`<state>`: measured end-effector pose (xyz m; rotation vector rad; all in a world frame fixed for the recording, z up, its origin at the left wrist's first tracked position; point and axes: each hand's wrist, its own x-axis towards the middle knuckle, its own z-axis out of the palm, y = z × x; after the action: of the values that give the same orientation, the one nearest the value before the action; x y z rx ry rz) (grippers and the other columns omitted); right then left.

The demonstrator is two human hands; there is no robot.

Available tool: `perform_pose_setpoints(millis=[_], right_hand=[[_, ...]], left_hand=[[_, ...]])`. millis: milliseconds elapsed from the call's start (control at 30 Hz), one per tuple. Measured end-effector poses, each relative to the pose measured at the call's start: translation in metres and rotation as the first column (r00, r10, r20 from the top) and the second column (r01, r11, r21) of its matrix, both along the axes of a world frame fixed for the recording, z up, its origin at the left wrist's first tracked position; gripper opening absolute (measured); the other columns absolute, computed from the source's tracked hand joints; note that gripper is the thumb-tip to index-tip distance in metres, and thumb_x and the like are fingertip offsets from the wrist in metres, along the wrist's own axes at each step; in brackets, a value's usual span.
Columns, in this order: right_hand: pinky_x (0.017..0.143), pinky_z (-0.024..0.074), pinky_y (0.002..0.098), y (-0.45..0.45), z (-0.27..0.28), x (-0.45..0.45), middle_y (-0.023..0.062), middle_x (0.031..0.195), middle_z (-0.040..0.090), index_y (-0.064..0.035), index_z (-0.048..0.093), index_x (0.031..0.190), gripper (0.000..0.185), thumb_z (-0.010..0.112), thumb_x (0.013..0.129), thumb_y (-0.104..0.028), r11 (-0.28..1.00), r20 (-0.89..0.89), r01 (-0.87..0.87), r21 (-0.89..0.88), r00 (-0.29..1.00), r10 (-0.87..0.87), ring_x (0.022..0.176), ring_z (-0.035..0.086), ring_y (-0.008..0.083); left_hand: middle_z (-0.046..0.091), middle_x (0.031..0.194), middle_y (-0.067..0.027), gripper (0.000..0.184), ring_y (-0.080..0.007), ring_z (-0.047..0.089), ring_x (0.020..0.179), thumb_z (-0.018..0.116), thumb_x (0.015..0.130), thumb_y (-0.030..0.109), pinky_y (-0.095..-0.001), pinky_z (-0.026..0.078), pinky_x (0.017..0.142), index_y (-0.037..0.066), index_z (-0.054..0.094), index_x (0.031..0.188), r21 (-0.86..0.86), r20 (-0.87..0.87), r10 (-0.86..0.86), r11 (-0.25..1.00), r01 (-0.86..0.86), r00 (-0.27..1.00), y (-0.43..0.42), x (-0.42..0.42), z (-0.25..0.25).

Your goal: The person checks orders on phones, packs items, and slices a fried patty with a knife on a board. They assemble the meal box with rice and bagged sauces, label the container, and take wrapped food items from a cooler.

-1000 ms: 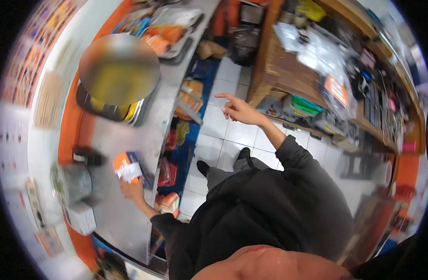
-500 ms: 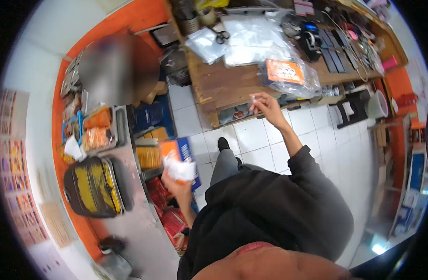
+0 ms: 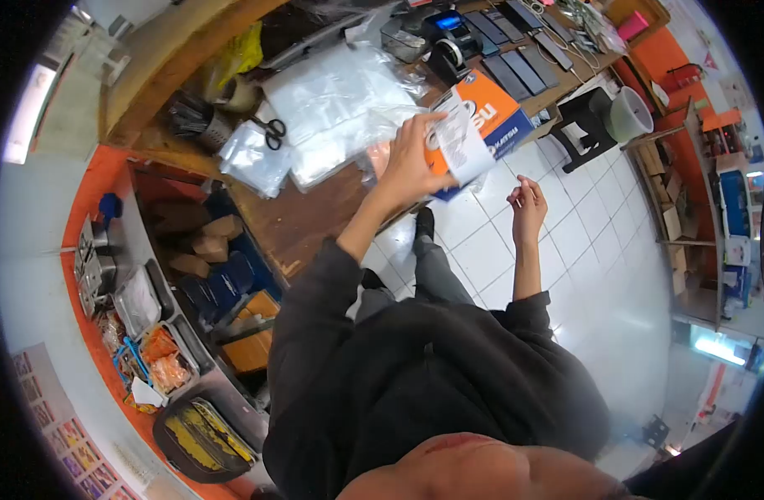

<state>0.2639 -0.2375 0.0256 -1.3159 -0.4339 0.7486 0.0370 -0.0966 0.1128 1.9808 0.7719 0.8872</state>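
Left hand (image 3: pixel 411 162): grasping an orange-and-blue box (image 3: pixel 494 98) with a white paper (image 3: pixel 469 150) against it, fingers at the paper's upper edge, thumb at its lower corner. Box: tilted, in front of and to the right of the left hand, at the near edge of the wooden desk (image 3: pixel 294 221); whether its far side touches the desk, cannot be told. Right hand (image 3: pixel 528 208): near the box, over the tiled floor (image 3: pixel 490 246), apart from the box, fingers loosely curled; whether anything small is between them, cannot be told. Beyond the left hand: clear plastic bags (image 3: pixel 315 100). Left of it: black-handled scissors (image 3: pixel 274 133) on smaller clear bags (image 3: pixel 253 158). Beyond the box: dark flat devices (image 3: pixel 525 71), with a cable beside them. Handling notes, by judgement: box and paper best pinched together, pressure spread over thumb and fingers, since a loose paper could slide off the printed face; squeeze firm but short of denting the walls; right hand well placed to support the free end, which overhangs the floor side; box best lifted clear of the bags and devices, wrist turned slowly to level it.
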Motion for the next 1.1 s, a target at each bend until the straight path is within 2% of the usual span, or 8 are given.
perform_pose_setpoints(millis=[167,267,500,600,733,900,1033,1100], right_hand=[[0.060,0.0410,0.0200,0.059,0.036,0.053,0.0006,0.070,0.055,0.0020,0.062,0.103,0.024,0.056,0.094,-0.019,1.000,0.139,-0.002,0.004,0.990,0.001,0.064,0.050,0.0071],[0.056,0.0396,0.0211,0.092,0.052,0.062,0.0014,0.069,0.056,0.0029,0.066,0.101,0.020,0.056,0.093,-0.013,0.916,0.379,-0.375,-0.146,0.834,0.401,0.061,0.048,0.0055],[0.056,0.0466,0.0279,0.197,0.075,-0.023,0.0083,0.072,0.063,-0.0028,0.048,0.133,0.054,0.067,0.084,-0.016,0.203,0.213,-0.922,-0.331,0.136,0.967,0.057,0.055,0.0114],[0.060,0.0511,0.0372,0.219,0.037,-0.032,0.0129,0.081,0.066,-0.0121,0.022,0.147,0.088,0.074,0.077,-0.022,0.422,0.600,-0.511,-0.749,-0.252,0.759,0.070,0.065,0.0257],[0.064,0.0530,0.0362,0.228,0.075,-0.012,0.0163,0.091,0.066,-0.0109,0.013,0.149,0.108,0.081,0.067,-0.028,0.372,0.365,-0.053,-0.927,-0.362,0.858,0.078,0.067,0.0301],[0.096,0.0389,0.0486,0.210,0.063,-0.044,0.0245,0.131,0.041,-0.0123,0.019,0.147,0.116,0.084,0.055,-0.038,0.338,0.708,-0.642,-0.689,-0.495,0.504,0.115,0.047,0.0394],[0.102,0.0293,0.0512,0.203,0.037,-0.065,0.0220,0.131,0.037,-0.0164,0.022,0.146,0.115,0.085,0.051,-0.033,0.303,0.700,-0.677,-0.670,-0.441,0.562,0.124,0.033,0.0415],[0.102,0.0289,0.0494,0.201,0.047,-0.060,0.0227,0.129,0.038,-0.0160,0.024,0.145,0.112,0.083,0.051,-0.031,0.300,0.660,-0.679,-0.670,-0.359,0.660,0.121,0.035,0.0425]], left_hand=[[0.043,0.126,-0.0170,0.081,-0.0353,0.038,0.120,0.078,0.058,0.042,-0.0462,0.027,0.099,0.017,0.045,0.127,0.171,-0.328,0.091,0.985,-0.036,0.940,0.063,0.029,-0.050],[0.042,0.129,-0.0180,0.077,-0.0346,0.037,0.122,0.077,0.059,0.046,-0.0459,0.027,0.100,0.017,0.050,0.125,0.344,-0.576,0.089,0.928,0.143,0.813,0.074,-0.011,-0.060],[0.039,0.134,-0.0174,0.078,-0.0353,0.034,0.127,0.078,0.055,0.035,-0.0482,0.026,0.105,0.021,0.051,0.127,0.271,-0.632,0.052,0.949,0.158,0.773,0.060,-0.035,-0.057],[0.037,0.137,-0.0164,0.081,-0.0356,0.033,0.129,0.079,0.054,0.032,-0.0491,0.023,0.108,0.022,0.049,0.129,0.219,-0.613,0.034,0.967,0.129,0.789,0.058,-0.038,-0.060],[0.036,0.138,-0.0163,0.082,-0.0353,0.031,0.130,0.079,0.055,0.032,-0.0492,0.023,0.109,0.023,0.048,0.130,0.221,-0.621,0.052,0.969,0.110,0.782,0.056,-0.040,-0.064],[0.032,0.141,-0.0188,0.085,-0.0351,0.026,0.133,0.076,0.059,0.029,-0.0481,0.020,0.110,0.014,0.040,0.134,0.276,-0.748,0.116,0.950,0.147,0.653,0.046,-0.042,-0.057],[0.031,0.140,-0.0202,0.077,-0.0346,0.029,0.131,0.069,0.066,0.022,-0.0471,0.023,0.109,0.008,0.036,0.133,0.166,-0.629,0.187,0.981,-0.105,0.755,0.017,-0.060,-0.050],[0.034,0.136,-0.0188,0.068,-0.0318,0.034,0.127,0.062,0.071,0.012,-0.0447,0.029,0.105,0.005,0.033,0.132,-0.143,-0.137,0.454,0.870,-0.471,0.880,0.001,-0.080,-0.098]])
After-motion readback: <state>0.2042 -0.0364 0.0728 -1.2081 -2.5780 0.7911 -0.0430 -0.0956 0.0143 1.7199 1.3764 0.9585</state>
